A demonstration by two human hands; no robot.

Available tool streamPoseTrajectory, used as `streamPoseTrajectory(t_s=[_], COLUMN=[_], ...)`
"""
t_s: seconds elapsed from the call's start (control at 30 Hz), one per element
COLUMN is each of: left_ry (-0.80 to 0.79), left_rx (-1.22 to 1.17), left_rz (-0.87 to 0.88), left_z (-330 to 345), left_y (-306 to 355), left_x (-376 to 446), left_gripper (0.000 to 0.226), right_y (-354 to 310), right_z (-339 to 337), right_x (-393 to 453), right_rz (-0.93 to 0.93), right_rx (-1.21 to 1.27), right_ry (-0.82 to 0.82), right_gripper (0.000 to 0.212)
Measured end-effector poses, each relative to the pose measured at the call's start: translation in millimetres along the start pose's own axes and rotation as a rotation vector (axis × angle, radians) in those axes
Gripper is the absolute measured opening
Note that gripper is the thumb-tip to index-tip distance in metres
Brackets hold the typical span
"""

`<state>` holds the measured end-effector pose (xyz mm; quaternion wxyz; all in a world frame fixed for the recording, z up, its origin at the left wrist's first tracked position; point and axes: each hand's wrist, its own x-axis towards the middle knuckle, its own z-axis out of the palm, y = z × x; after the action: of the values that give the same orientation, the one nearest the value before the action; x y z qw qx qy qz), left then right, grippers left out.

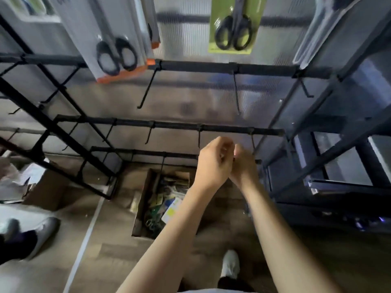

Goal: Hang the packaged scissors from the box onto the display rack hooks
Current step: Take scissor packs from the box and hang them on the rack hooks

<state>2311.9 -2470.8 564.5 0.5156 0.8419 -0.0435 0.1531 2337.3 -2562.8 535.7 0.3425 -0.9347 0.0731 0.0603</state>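
My left hand [213, 163] and my right hand [244, 166] meet in front of the lower rack bars, touching each other. The left hand's fingers are curled with nothing visible in them. The right hand's fingers are hidden behind the left hand. Below them an open cardboard box [146, 187] on the floor holds several packaged scissors [167, 205]. On the display rack [211, 67] above hang black scissors on a green card [233, 26] and a stack of scissors on white and orange cards [114, 53]. The hooks [236, 94] under them are bare.
A second cardboard box [46, 189] with papers stands at the left by the rack's foot. Another person's grey shoe [42, 233] is at the far left. My own shoe [230, 265] is below the box. A dark shelf unit [338, 187] stands at the right.
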Motion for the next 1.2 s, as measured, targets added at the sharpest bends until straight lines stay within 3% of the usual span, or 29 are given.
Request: streamPoseTrajectory(t_s=[0.1, 0.4, 0.57, 0.83, 1.07, 1.2], left_ry=[-0.071, -0.234, -0.274, -0.233, -0.172, -0.222], left_rx=[0.044, 0.213, 0.281, 0.397, 0.392, 0.369], left_rz=[-0.135, -0.577, -0.777, -0.907, -1.022, -1.104], left_z=[-32.9, -120.5, -137.9, -133.7, -94.8, -62.3], left_y=[-47.6, -175.2, -241.8, -345.6, -456.6, -522.4], left_x=[-21.8, -85.8, -122.0, -179.1, -226.6, -251.5], left_gripper=[0.015, 0.019, 0.02, 0.017, 0.019, 0.026], right_y=[-7.4, -30.1, -13.7, 61.7, 137.9, 177.6], right_z=[44.2, 164.4, 234.3, 343.8, 461.8, 532.2], right_x=[-22.4, -68.5, -73.7, -63.1, -45.2, -37.6], right_rz=[0.047, 0.099, 0.067, -0.006, 0.006, -0.012], right_rx=[-0.053, -0.127, -0.206, -0.541, -0.638, -0.619], right_ry=[-0.029, -0.155, -0.325, -0.676, -0.784, -0.836], right_gripper=[0.038, 0.033, 0.031, 0.027, 0.039, 0.035])
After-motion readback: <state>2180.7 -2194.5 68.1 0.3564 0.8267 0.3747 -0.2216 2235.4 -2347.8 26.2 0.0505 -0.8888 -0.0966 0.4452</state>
